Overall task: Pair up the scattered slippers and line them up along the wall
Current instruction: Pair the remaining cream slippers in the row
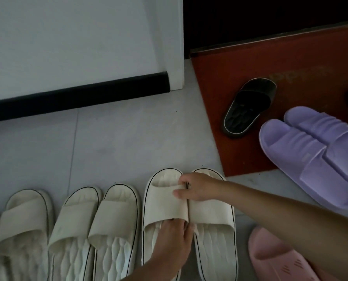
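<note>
At 6 o'clock a cream slipper pair (189, 216) lies side by side on the floor (112, 142), toes toward the wall (67, 41). The right hand (199, 187) pinches both straps near the toes; the left hand (172, 242) has its fingers tucked under the straps from the heel side, its grip closed on them. More cream slippers (92, 226) line up at 8 o'clock, a purple pair (315, 157) at 3 o'clock, a black slipper (248, 106) on the red mat (215, 94) at 2 o'clock

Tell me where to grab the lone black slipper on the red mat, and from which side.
Grip the black slipper by its strap band, which arches over the footbed and leaves a gap for fingers. Come from its open heel end, lower left, the end nearer you on the red mat.
</note>
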`<action>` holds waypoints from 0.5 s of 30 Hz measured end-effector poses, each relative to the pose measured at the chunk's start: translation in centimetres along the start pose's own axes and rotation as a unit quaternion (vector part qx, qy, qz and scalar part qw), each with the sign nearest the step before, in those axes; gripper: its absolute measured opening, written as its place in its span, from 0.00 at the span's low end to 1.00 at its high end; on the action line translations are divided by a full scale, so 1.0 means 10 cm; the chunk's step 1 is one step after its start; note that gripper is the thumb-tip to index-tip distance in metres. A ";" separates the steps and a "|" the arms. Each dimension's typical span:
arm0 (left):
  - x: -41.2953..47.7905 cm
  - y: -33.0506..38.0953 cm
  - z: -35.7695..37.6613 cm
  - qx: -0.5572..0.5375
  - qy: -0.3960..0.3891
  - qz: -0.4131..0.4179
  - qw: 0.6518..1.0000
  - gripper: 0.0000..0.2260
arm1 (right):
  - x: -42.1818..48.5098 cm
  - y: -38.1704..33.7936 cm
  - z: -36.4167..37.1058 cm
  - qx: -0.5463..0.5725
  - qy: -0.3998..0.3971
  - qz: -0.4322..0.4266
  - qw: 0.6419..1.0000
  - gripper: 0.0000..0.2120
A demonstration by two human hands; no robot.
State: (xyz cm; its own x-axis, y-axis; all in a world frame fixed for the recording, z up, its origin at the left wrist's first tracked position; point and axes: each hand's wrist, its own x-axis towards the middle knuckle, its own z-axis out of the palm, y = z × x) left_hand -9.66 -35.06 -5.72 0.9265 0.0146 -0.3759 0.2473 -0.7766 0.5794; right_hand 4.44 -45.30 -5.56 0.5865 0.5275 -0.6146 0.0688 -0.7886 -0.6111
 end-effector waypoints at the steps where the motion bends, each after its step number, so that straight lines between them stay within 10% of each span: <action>1: -0.04 -0.02 0.00 0.002 -0.010 -0.007 1.000 0.08 | -0.01 0.00 0.03 0.001 -0.009 -0.002 1.000 0.19; 9: -0.07 -0.02 -0.50 0.028 -0.113 0.002 0.993 0.08 | -0.13 0.18 -0.24 -0.009 0.061 -0.020 0.998 0.17; 15: 0.22 0.26 -0.64 -0.016 -0.029 0.048 0.998 0.06 | -0.24 0.38 -0.53 0.049 0.118 0.017 0.992 0.12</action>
State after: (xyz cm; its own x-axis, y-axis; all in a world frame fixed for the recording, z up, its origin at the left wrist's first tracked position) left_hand -5.18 -33.06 -0.44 0.9284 -0.0966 -0.3587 0.1676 -0.7527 0.6366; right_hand 7.60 -51.21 -3.78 0.7599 0.4040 -0.5093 -0.0258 -0.7641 -0.6446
